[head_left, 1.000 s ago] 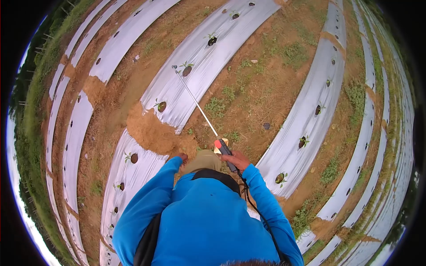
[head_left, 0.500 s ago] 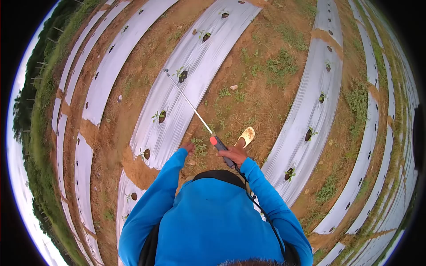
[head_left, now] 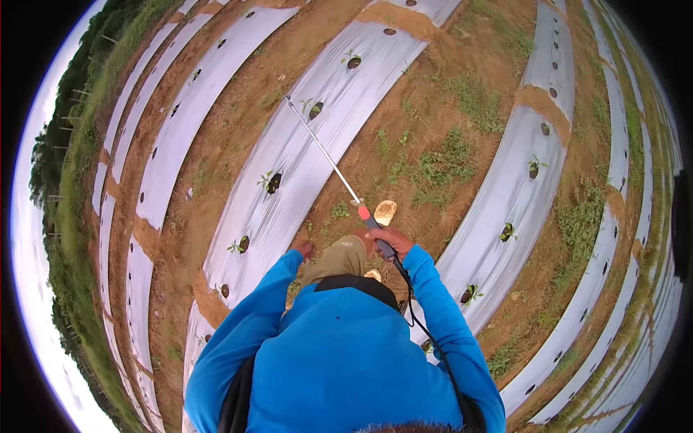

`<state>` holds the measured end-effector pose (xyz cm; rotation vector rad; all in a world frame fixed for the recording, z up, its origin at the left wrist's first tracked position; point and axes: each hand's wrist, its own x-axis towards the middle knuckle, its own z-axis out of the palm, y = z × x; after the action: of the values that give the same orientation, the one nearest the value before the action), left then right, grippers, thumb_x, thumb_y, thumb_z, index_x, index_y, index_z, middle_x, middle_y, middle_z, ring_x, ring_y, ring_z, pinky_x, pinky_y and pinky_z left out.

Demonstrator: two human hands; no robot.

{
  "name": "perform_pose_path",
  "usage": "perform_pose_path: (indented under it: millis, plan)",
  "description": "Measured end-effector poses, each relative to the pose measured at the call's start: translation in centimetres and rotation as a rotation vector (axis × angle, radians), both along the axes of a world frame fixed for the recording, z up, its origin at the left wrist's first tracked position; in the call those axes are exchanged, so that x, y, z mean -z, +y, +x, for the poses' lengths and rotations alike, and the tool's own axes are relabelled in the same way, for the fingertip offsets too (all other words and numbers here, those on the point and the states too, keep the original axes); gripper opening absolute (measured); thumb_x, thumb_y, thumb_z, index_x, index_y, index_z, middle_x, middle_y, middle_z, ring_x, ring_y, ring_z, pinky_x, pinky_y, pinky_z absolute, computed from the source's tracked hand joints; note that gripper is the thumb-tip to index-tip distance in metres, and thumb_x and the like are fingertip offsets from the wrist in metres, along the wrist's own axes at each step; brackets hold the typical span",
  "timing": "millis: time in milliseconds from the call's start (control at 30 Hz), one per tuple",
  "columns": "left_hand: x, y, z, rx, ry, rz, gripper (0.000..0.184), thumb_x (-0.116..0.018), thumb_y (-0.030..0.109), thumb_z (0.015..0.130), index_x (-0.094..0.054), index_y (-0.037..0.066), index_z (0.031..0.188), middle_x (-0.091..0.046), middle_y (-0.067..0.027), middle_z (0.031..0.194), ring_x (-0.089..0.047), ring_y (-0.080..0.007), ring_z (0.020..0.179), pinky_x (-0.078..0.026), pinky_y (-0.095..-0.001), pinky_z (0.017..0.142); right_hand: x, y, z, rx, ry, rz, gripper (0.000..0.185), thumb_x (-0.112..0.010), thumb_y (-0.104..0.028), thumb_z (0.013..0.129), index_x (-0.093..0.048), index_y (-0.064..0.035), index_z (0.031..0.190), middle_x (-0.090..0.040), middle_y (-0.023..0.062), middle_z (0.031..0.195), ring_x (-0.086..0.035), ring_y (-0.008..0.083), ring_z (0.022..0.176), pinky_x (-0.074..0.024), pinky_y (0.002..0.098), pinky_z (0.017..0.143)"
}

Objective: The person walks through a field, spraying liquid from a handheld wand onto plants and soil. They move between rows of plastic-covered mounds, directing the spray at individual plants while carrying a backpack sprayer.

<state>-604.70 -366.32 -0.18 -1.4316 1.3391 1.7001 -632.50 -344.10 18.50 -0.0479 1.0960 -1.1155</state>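
Note:
My right hand is wrapped round the dark handle of a spray wand, which has a red part near its top. The wand's thin metal tube points forward and left, its tip over the plastic-covered bed close to a seedling. A black hose runs back from the handle along my right sleeve. My left hand hangs beside my left thigh, near the edge of that bed; its fingers are too small and unclear to read.
Another plastic-covered bed with seedlings in holes runs along the right. Bare soil with weeds lies between the beds. Soil mounds cross the left bed. A light-coloured shoe is on the ground ahead.
The beds and seedlings have shifted in view as I move along the row. The wand is still in my right hand, its tip now near a different seedling. My legs and shoes have changed position.

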Motion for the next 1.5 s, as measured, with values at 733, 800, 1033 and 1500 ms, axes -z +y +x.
perform_pose_path:
  millis: [733,800,1033,1500]
  plan:
    - [1.5,-15.2,-70.4,0.165,0.171,-0.221,0.027,-0.044,0.032,0.082,-0.055,0.008,0.082,-0.054,-0.0027,0.062,-0.047,-0.0117,0.045,-0.036,-0.0265,0.038,1.1,-13.7,-60.7,0.038,0.121,0.052,0.038,-0.065,-0.039,0.069,-0.051,-0.0052,0.080,-0.046,0.0012,0.060,-0.041,0.0081,0.042,-0.0292,0.0214,0.035]
    - [2.6,-16.4,-75.3,0.169,0.166,-0.265,0.027,-0.042,0.031,0.082,-0.056,0.007,0.084,-0.055,-0.0047,0.062,-0.050,-0.0135,0.047,-0.037,-0.0266,0.038,0.9,-15.0,-67.8,0.030,0.137,0.084,0.039,-0.066,-0.039,0.068,-0.051,-0.0046,0.080,-0.045,0.0012,0.058,-0.041,0.0087,0.040,-0.0292,0.0215,0.034]
    - [-1.4,-15.0,-89.1,0.332,0.167,-0.280,0.024,-0.045,0.031,0.079,-0.058,0.010,0.081,-0.054,-0.0046,0.062,-0.049,-0.0142,0.049,-0.038,-0.0294,0.042,-0.3,-15.2,-89.1,0.001,0.145,-0.040,0.037,-0.064,-0.039,0.067,-0.051,-0.0052,0.072,-0.043,0.0005,0.056,-0.039,0.0065,0.041,-0.0285,0.0214,0.034]
    - [4.1,-21.7,-131.0,0.027,-0.020,-0.087,0.015,-0.043,0.022,0.082,-0.050,0.009,0.078,-0.041,-0.0011,0.051,-0.036,-0.0108,0.037,-0.024,-0.0249,0.033,0.6,-24.6,-127.3,-0.064,0.340,-0.017,0.037,-0.063,-0.037,0.068,-0.055,-0.0018,0.075,-0.047,0.0029,0.061,-0.045,0.0097,0.050,-0.0341,0.0248,0.044]
